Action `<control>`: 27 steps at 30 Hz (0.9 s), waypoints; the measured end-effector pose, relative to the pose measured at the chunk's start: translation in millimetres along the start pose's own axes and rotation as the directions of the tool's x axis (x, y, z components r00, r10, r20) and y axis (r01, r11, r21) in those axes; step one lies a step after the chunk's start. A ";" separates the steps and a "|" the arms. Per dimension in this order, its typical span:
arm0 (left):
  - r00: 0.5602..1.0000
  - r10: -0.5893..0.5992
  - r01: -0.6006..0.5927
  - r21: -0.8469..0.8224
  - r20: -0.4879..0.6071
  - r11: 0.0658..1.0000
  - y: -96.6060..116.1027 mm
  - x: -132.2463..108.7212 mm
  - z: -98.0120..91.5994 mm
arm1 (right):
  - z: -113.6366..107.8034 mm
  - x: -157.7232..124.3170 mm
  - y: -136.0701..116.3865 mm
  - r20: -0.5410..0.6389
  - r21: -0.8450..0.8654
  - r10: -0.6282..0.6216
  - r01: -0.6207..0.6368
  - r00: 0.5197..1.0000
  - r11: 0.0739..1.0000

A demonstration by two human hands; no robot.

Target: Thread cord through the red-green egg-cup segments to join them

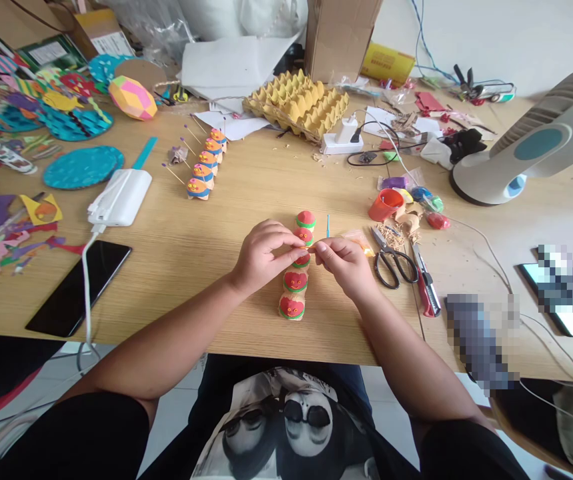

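Colored paper scraps (31, 250) litter the left end of a wooden desk (246, 200), near a blue oval disc (83, 167), a black phone (79, 288) lying at the front edge and a white power bank (121, 198) with its cable attached. Farther in stands a blue-and-orange bumpy strip (202, 170), pins jutting from its side. At center, a person's left hand (262, 252) reaches in with thumb and forefinger brought close at the tips; whether they grip anything cannot be told. Below the fingertips, a red-and-green bumpy strip (295, 283) rests on the desk, running away from the person, small yellow eyes on its nearest humps, its middle partly hidden by the fingers. The right hand (347, 265) meets the left from the other side, thumb pressed toward a curled forefinger, any item between them too small to make out. A thin blue stick (328, 225) lies just beyond it. To the right are black-handled scissors (395, 267), a red cup (385, 205), a red-and-white utility knife (427, 287) and a white fan (531, 143).
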State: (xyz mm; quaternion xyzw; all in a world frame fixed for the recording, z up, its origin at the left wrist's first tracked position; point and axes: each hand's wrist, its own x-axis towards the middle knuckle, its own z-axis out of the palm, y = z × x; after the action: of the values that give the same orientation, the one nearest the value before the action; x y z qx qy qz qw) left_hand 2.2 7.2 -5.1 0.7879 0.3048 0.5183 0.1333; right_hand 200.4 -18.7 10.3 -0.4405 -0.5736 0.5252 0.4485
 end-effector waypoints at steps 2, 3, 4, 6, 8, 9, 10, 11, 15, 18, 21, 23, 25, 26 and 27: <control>1.000 0.002 -0.002 0.011 0.001 1.000 0.0 0.2 -0.6 | 0.2 -0.3 -0.4 -0.002 -0.003 0.004 -0.004 1.000 1.000; 1.000 0.003 -0.003 0.017 0.005 1.000 0.2 0.4 -1.0 | 0.3 -0.4 -0.7 -0.002 -0.003 0.003 -0.003 1.000 1.000; 1.000 0.004 -0.004 0.023 0.009 1.000 0.7 0.9 -1.4 | 0.3 -0.6 -0.9 0.001 -0.005 0.001 -0.001 1.000 1.000; 1.000 0.005 -0.005 0.026 0.026 1.000 2.3 1.9 -2.5 | 0.3 -0.7 -1.4 0.006 -0.012 -0.004 0.005 1.000 1.000; 0.999 0.001 -0.002 0.026 0.052 1.000 4.2 3.1 -3.7 | 0.2 -0.6 -1.6 0.006 -0.024 -0.004 0.004 1.000 1.000; 0.998 -0.003 0.001 0.030 0.066 1.000 5.2 3.6 -4.2 | 0.1 -0.6 -1.6 0.005 -0.030 -0.003 0.003 1.000 1.000; 0.997 -0.009 0.006 0.037 0.080 0.999 5.9 4.1 -4.7 | 0.1 -0.5 -1.5 0.005 -0.036 -0.002 0.003 1.000 0.999; 0.996 -0.016 0.012 0.046 0.091 0.999 6.5 4.4 -5.0 | 0.1 -0.4 -1.4 0.005 -0.042 -0.004 0.004 1.000 0.999; 0.992 -0.049 0.041 0.066 0.114 0.997 6.8 4.5 -4.9 | 0.3 -0.6 -1.5 0.001 -0.063 -0.005 0.005 1.000 0.998; 0.992 -0.059 0.051 0.075 0.107 0.996 6.2 3.8 -3.6 | 0.5 -0.9 -2.3 -0.001 -0.052 -0.007 0.007 1.000 0.999; 0.995 -0.060 0.053 0.087 0.083 0.995 6.0 3.0 -2.3 | 0.5 -0.9 -3.2 0.007 -0.028 -0.015 0.016 1.000 0.999; 0.996 -0.058 0.051 0.089 0.075 0.995 5.9 2.5 -1.7 | 0.4 -0.5 -3.3 0.004 -0.012 -0.013 0.013 1.000 1.000; 0.996 -0.052 0.046 0.092 0.070 0.995 5.8 2.3 -1.6 | 0.1 -0.1 -2.7 -0.007 0.000 -0.004 0.004 1.000 1.000; 0.997 -0.046 0.040 0.093 0.068 0.995 5.7 2.2 -1.6 | 0.0 0.0 -2.1 -0.013 0.005 0.004 -0.004 1.000 1.000; 0.997 -0.039 0.032 0.091 0.066 0.995 5.7 2.2 -1.7 | -0.1 0.1 -1.5 -0.015 0.009 0.012 -0.012 1.000 1.000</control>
State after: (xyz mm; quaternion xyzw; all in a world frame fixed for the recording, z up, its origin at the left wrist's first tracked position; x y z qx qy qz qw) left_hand 3.2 4.0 0.2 0.8047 0.3371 0.4746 0.1170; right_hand 200.4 -18.8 11.8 -0.4459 -0.5652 0.5269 0.4517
